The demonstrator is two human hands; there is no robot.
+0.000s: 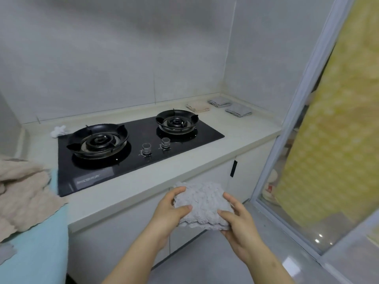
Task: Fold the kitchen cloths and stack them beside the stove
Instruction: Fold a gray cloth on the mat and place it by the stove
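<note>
Counter: stove, three folded cloths, white rag.

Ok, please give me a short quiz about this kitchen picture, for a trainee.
1. True or false: the left hand and the right hand both hold the grey cloth.
2. How many folded cloths lie on the counter right of the stove?
3. The unfolded beige cloths lie: A) left of the stove; B) right of the stove; C) on the stove.
Key: 1 true; 2 three; 3 A.
</note>
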